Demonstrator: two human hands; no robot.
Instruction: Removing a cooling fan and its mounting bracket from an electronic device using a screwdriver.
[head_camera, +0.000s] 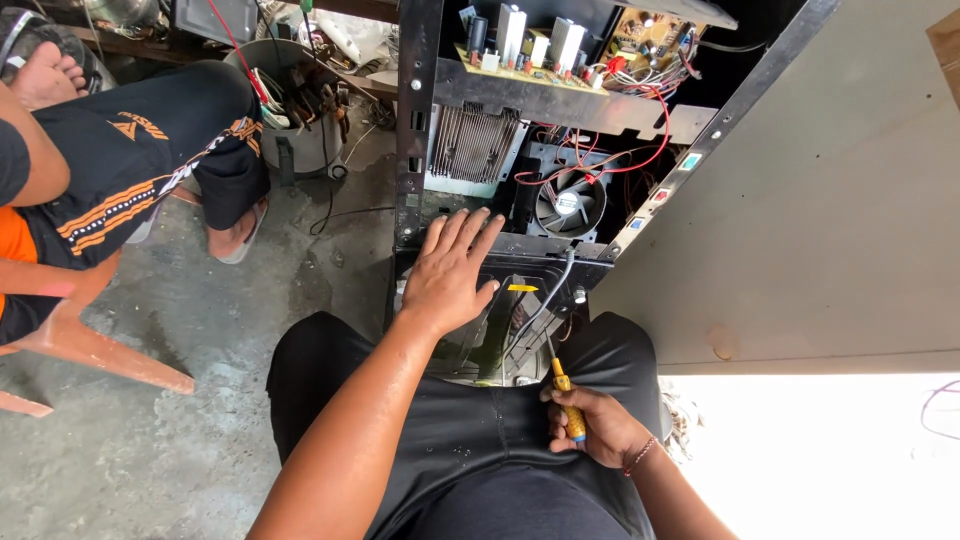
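Centre of frame: left hand (450, 272), open and flat, fingers spread, pressing on the black frame (415, 120) of an opened appliance. Lower centre: right hand (592, 428) closed around a yellow screwdriver (566, 398), its shaft pointing up toward the dark tray (500, 330) at the frame's base. Steady bracing with the flat palm while the tip is kept square to the fastener would likely serve best. Upper centre: circuit board (560, 55), red wires and fan (568, 203). Upper left: grey bucket (300, 140) holding cables and tools.
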